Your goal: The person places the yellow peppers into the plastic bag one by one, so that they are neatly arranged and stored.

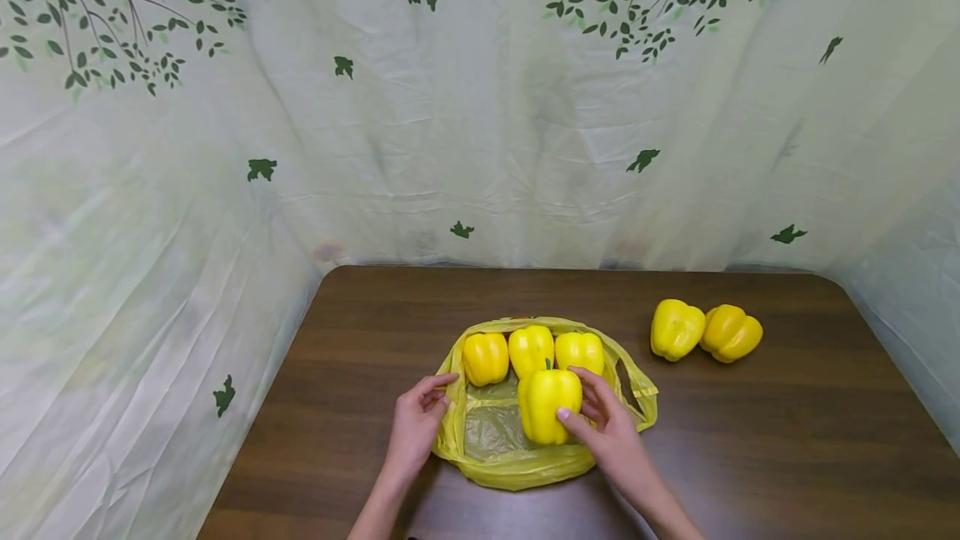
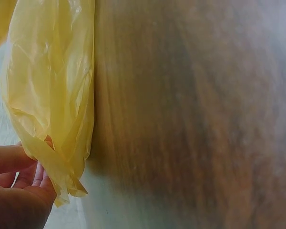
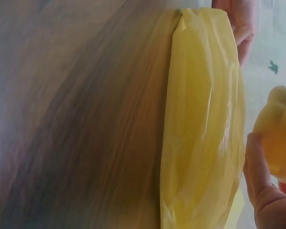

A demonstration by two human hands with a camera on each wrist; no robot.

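Note:
A yellow plastic bag [image 1: 517, 473] lies on the table with its mouth spread wide. Three yellow bell peppers [image 1: 486, 359] sit in a row along its far side. My right hand [image 1: 611, 432] grips another yellow bell pepper [image 1: 550, 407] above the bag's near right part, thumb and fingers on its right side. In the right wrist view this held pepper [image 3: 279, 136] shows higher than the bag's rim. At the bag's left rim, my left hand [image 1: 420, 423] holds the plastic edge; the left wrist view shows the bag's folded corner [image 2: 62, 171] at its fingers.
Two more yellow bell peppers [image 1: 677, 330] lie side by side on the brown wooden table [image 1: 787, 432], to the right beyond the bag. A pale curtain [image 1: 480, 123] with printed leaves hangs behind the table and along its sides.

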